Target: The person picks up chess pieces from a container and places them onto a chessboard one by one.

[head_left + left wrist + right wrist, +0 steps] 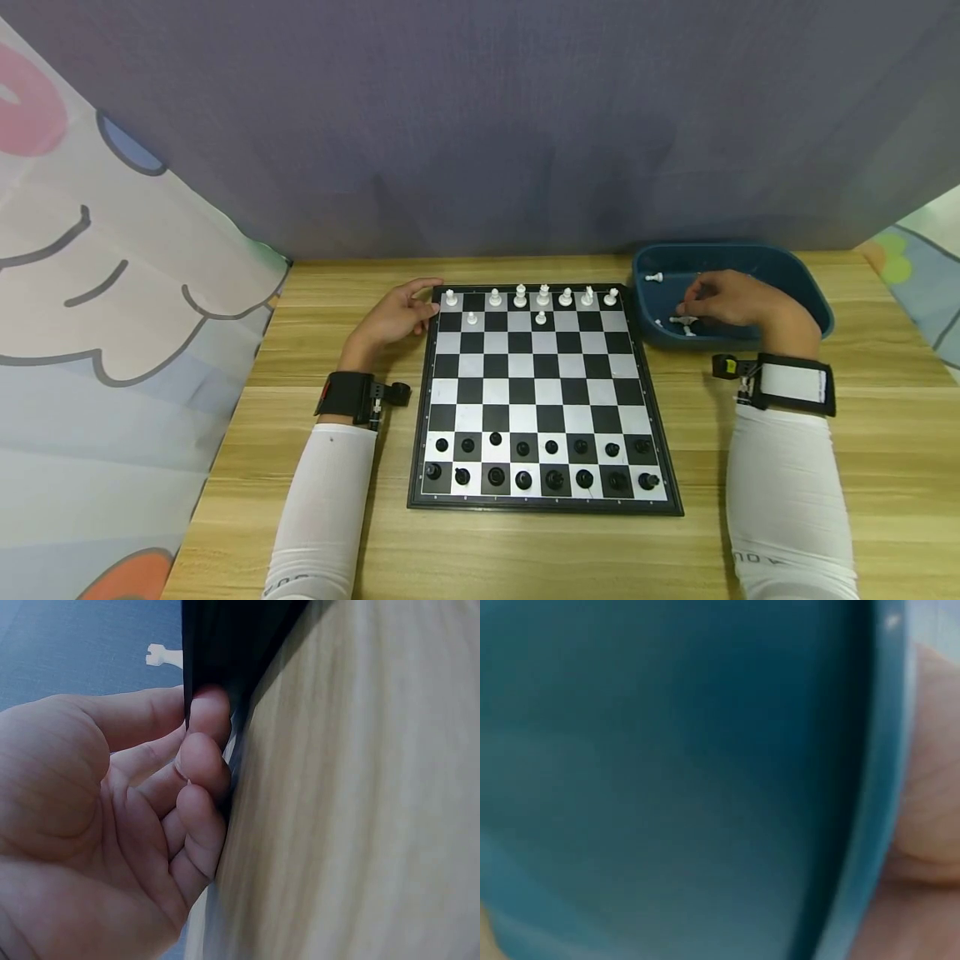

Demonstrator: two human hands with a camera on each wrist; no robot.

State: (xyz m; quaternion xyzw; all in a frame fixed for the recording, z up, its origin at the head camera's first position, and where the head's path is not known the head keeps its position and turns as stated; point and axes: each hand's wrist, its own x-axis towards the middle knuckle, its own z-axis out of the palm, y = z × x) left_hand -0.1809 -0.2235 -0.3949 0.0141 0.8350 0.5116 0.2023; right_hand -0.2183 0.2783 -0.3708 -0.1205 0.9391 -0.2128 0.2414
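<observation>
A black-and-white chessboard (534, 367) lies on the table, with white chess pieces (520, 296) along its far side and black chess pieces (522, 480) in two near rows. My left hand (395, 318) holds the board's far left edge. In the left wrist view its thumb lies over the edge, and its other fingers curl against the side. Inside the blue bin, my right hand (731, 298) has its fingertips at a white chess piece (683, 320); whether they pinch it is unclear. The bin wall (667, 780) covers most of the right wrist view.
The blue bin (813, 287) stands against the board's right far side. Another white piece (655, 277) lies at its left end, with more small ones near the right fingertips. A grey cloth wall (480, 133) rises behind the wooden table (750, 467).
</observation>
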